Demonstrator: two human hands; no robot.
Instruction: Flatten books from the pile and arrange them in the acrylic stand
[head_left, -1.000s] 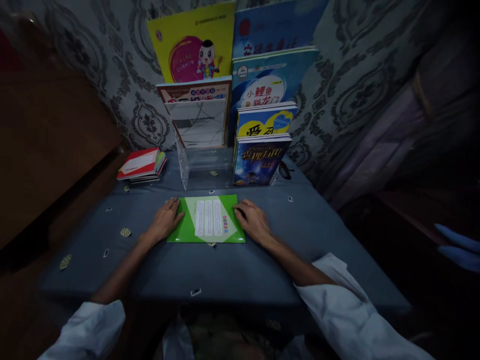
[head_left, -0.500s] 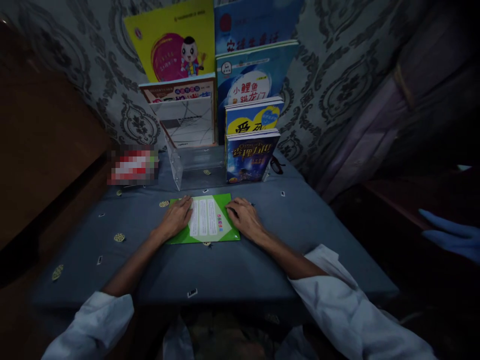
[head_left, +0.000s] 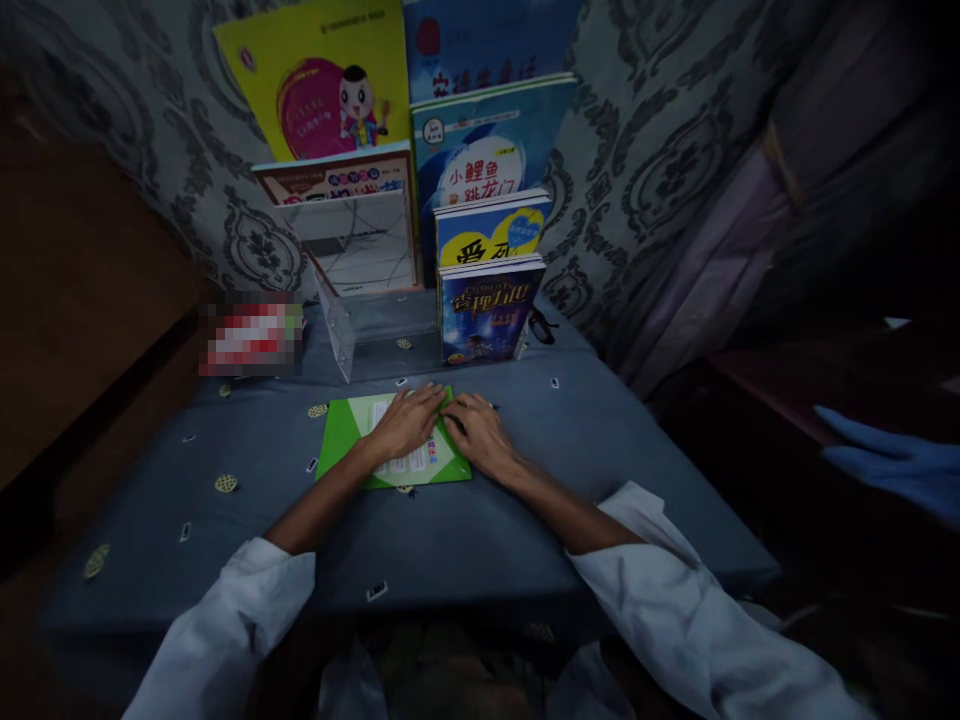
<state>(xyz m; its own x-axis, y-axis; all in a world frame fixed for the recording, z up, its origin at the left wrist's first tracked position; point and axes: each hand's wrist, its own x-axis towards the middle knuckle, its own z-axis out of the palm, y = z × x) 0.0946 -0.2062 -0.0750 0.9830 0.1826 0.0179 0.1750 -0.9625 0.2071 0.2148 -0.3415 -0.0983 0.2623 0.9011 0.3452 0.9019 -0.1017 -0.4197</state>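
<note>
A green book point(head_left: 343, 440) with a pale panel of printed text lies flat on the cloth-covered table. Stretched across its right half, my left hand point(head_left: 407, 425) rests with its fingers flat, hiding part of the text. My right hand point(head_left: 478, 432) is at the book's right edge, fingers bent and closed on that edge. The fingertips of both hands nearly meet near the upper right corner.
Behind the book stands a clear stepped rack point(head_left: 341, 335) with upright books, including a dark blue one point(head_left: 487, 310). Dark glasses point(head_left: 541, 327) lie beside it. A blurred red-and-white item point(head_left: 253, 335) sits at left. A blue glove-like shape point(head_left: 892, 460) is at far right.
My left hand has slid right, from the book's left part across to its right half. My right hand stays at the right edge. The whole view has shifted slightly.
</note>
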